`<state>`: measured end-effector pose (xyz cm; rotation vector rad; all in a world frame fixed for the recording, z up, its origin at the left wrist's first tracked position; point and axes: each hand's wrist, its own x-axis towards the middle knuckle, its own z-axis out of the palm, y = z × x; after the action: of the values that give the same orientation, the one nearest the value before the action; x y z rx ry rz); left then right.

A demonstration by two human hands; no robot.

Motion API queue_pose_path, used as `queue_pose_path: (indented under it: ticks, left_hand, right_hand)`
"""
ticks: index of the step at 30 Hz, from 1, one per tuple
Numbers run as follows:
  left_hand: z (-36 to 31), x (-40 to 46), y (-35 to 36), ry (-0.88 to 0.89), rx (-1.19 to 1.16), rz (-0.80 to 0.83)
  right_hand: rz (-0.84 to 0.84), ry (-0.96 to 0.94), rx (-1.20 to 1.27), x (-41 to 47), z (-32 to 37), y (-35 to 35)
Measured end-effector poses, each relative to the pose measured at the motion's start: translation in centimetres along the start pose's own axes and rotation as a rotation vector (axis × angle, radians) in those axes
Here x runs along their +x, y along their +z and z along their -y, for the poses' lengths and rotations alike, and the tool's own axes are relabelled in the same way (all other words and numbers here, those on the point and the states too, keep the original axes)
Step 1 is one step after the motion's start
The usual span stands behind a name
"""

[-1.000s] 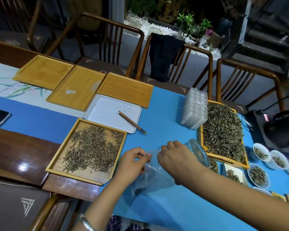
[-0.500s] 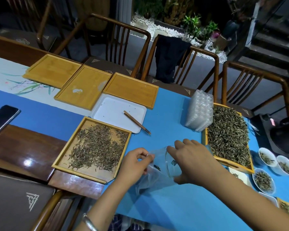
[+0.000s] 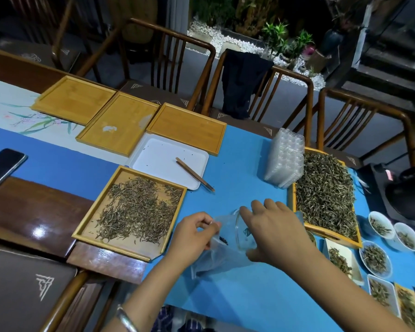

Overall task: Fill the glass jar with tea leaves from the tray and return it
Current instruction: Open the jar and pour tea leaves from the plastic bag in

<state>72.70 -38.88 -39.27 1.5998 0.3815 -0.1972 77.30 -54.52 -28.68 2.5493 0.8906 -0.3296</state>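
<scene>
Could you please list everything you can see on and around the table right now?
empty trays: three, bamboo, far edge
leaf trays: two, bamboo, centre-left and right
white tray: one, behind the centre-left leaf tray
tweezers: one, brown, on the white tray's edge
clear lids: one stack, beside the right leaf tray
dishes: several, white, with leaves, right edge
phone: one, black, left
chairs: several, wooden, behind table
jar: one, glass, tipped, in right hand
bag: one, clear, left hand pinches it
hands: left, right
</scene>
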Motion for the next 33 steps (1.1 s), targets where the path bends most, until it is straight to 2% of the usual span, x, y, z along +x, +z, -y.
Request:
queue_pose_path:
  ticks: [2, 5, 9, 13, 21, 27, 33]
  left_hand:
    - [0.1, -0.1, -0.1, -0.008, -0.018, 0.000]
    - [-0.1, -0.2, -0.2, -0.008, -0.010, -0.004]
    - [0.0, -0.2, -0.2, -0.020, -0.017, -0.006]
    - [-0.2, -0.4, -0.2, -0.006, -0.015, -0.011]
    - [-0.5, -0.2, -0.6, -0.003, -0.005, -0.024]
    - [-0.7, -0.2, -0.9, 0.008, -0.025, -0.053]
    - [-0.7, -0.8, -1.5, 0.009, -0.004, -0.091]
  right_hand:
    - [0.025, 0.009, 0.051, -0.1, -0.6, 0.6]
    - [0.022, 0.042, 0.348, -0.5, -2.1, 1.5]
    - [-0.146, 0.107, 0.813, -2.2, -3.6, 2.7]
    - [-0.300, 0.108, 1.099, -3.9, -4.1, 3.9]
    - [-0.482, 0.044, 1.264, -6.7, -3.7, 4.9]
    - [-0.596, 0.186, 1.293, -6.9, -3.0, 7.3]
    - [-0.478, 0.353, 1.397, -5.8, -1.0, 14.4]
